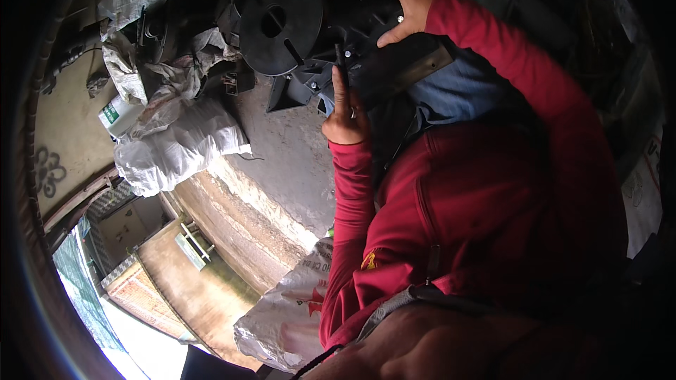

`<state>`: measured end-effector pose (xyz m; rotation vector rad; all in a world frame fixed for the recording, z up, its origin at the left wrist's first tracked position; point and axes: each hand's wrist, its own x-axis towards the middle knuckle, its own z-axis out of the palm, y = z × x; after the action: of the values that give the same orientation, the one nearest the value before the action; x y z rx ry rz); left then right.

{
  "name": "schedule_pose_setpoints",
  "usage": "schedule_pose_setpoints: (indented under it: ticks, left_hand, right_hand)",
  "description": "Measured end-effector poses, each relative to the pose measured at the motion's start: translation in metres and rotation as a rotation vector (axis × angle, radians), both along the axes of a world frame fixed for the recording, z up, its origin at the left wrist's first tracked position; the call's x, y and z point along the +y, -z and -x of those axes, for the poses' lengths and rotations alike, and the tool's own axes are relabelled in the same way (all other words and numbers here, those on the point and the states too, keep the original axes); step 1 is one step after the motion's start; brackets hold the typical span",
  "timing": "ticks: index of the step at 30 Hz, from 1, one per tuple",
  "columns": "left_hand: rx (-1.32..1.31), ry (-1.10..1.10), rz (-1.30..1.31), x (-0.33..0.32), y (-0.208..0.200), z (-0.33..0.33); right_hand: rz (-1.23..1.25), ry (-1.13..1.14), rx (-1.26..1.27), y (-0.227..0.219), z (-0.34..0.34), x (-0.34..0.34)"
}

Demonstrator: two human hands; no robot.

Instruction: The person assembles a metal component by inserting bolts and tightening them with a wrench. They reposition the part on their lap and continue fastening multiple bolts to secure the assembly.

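Observation:
A black machine assembly [352, 17] with bolts along its side lies across my lap, over blue trousers. On its left end is a large black round disc [299, 10] with a centre hole and a slot. My right hand [408, 3] rests on the far right part of the assembly, thumb and fingers spread around its edge. Below the disc, my left hand [345, 116] has its fingers curled around a slim dark rod-like tool [341, 60], index finger stretched along it. The tool's upper end meets the assembly near a bolt; its exact kind is too dark to tell.
White plastic sacks [179, 144] and crumpled bags lie on the left, beside a white container [120, 116] with a green label. A printed white sack [289, 317] stands near my left elbow. Grey concrete floor [282, 148] shows between. Dark clutter lines the right side.

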<state>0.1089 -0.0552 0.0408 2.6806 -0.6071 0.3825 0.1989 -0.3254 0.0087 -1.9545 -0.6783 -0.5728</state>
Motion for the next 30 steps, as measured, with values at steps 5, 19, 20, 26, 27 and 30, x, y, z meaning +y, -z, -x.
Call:
schedule_pose_setpoints:
  ticks: [5,19,20,26,27,30]
  left_hand:
    - [-0.213,0.067,0.236,-0.005,-0.019,0.008]
    - [-0.005,-0.023,0.035,-0.001,-0.001,-0.001]
    - [-0.017,-0.038,-0.019,0.003,-0.011,0.004]
    - [-0.195,0.072,0.202,-0.001,0.003,0.010]
    - [0.007,0.011,-0.011,0.001,0.016,0.002]
    - [-0.093,0.080,-0.004,-0.005,-0.005,0.004]
  right_hand:
    - [0.032,0.024,0.030,0.001,-0.001,-0.006]
    - [-0.006,0.022,-0.002,-0.002,-0.007,-0.001]
    - [0.007,0.025,0.038,0.002,-0.004,-0.001]
    - [0.006,0.027,0.058,0.004,-0.002,-0.001]
    - [0.004,0.022,0.123,0.007,0.000,0.005]
    - [-0.004,0.033,0.200,0.005,0.000,-0.004]
